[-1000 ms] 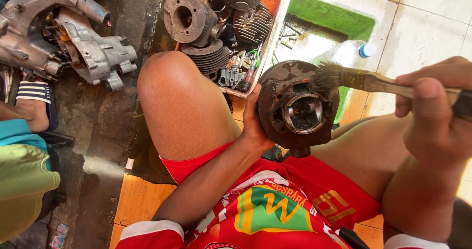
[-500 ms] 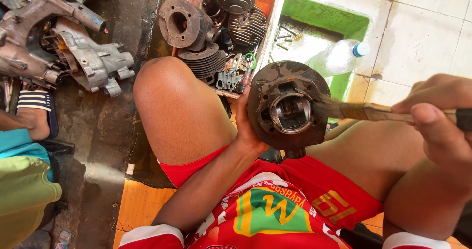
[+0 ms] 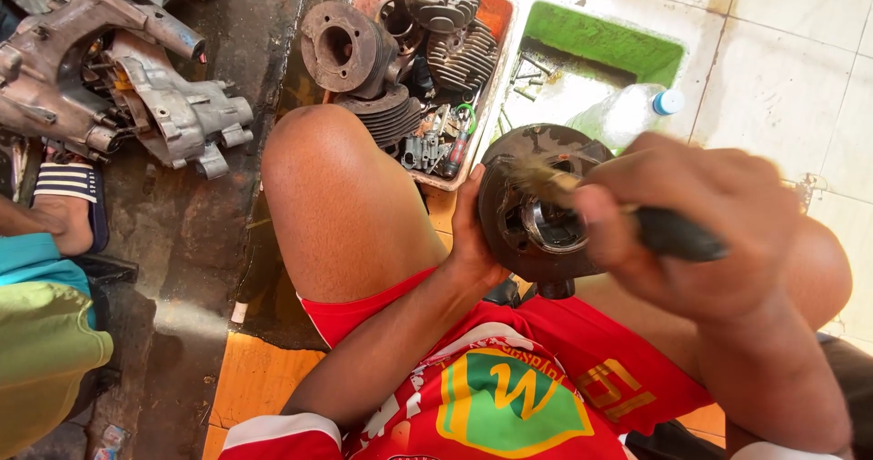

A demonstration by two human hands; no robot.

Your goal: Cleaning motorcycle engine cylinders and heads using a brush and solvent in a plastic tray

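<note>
My left hand grips the left side of a dark, rusty engine cylinder held above my lap, its shiny bore facing up. My right hand is closed around the black handle of a paintbrush. The brush's bristles lie across the top of the cylinder's face, just above the bore. My right hand covers the cylinder's right side.
An orange tray with several finned cylinders and small tools sits beyond my left knee. A green tub holding liquid, bolts and a plastic bottle is at the far right. An engine casing lies at the left, beside another person's sandalled foot.
My right hand has swung left and over the cylinder, carrying the brush from its right edge onto its top face. The left hand keeps its hold.
</note>
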